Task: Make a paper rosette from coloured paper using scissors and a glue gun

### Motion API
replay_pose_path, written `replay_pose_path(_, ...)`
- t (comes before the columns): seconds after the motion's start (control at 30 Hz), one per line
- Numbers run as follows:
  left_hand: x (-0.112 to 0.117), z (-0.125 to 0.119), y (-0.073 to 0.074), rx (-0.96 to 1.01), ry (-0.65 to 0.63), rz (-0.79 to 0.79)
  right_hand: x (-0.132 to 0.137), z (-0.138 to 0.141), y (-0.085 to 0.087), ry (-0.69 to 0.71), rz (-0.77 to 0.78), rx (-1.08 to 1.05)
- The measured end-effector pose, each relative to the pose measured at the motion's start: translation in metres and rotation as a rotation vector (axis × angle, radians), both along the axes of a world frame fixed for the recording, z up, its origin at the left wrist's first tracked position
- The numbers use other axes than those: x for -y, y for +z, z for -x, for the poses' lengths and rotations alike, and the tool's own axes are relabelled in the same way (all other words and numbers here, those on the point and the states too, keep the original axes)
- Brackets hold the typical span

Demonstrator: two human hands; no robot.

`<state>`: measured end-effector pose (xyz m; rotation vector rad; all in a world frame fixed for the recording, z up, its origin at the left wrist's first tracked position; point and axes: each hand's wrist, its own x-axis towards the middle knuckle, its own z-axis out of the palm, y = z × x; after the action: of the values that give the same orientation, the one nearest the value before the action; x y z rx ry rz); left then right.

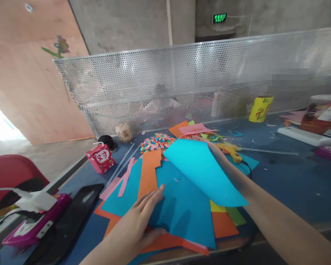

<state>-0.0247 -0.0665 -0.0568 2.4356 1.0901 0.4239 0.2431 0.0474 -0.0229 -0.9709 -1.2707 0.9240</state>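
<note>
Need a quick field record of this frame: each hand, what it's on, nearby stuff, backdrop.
left hand: open, flat on the paper pile
right hand: grips the far edge of the blue sheet, which is curled up and over; grip partly hidden
paper pile: blue, orange, green and yellow sheets overlapped at the near edge of the table
behind pile: paper rosette, yellow glue gun
left of pile: red drink carton with straw, black tablet
backdrop: perforated metal screen
</note>
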Motion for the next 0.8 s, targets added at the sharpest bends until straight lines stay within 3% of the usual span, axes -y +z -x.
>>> replay_pose_path(0.1,0.001,0.004,-0.002,0.177,0.046,0.15,0.015,0.007,0.008,0.159,0.03,-0.097)
replay_pose_path(0.23,0.007,0.002,0.004,0.66,0.114,0.397,0.026,0.013,0.011,0.316,0.008,-0.14)
replay_pose_path(0.33,0.013,-0.007,0.012,0.911,0.175,0.573,0.028,0.014,0.005,0.156,-0.133,0.147)
replay_pose_path(0.43,0.015,-0.016,0.014,0.973,0.366,0.734,0.03,0.014,-0.002,0.012,-0.298,0.616)
replay_pose_path(0.6,0.013,-0.02,0.016,1.036,0.611,0.761,0.036,0.023,-0.011,0.196,-0.361,1.13)
replay_pose_path(0.8,0.011,-0.017,0.016,1.114,0.656,0.889,0.032,0.032,-0.021,0.282,-0.391,1.347)
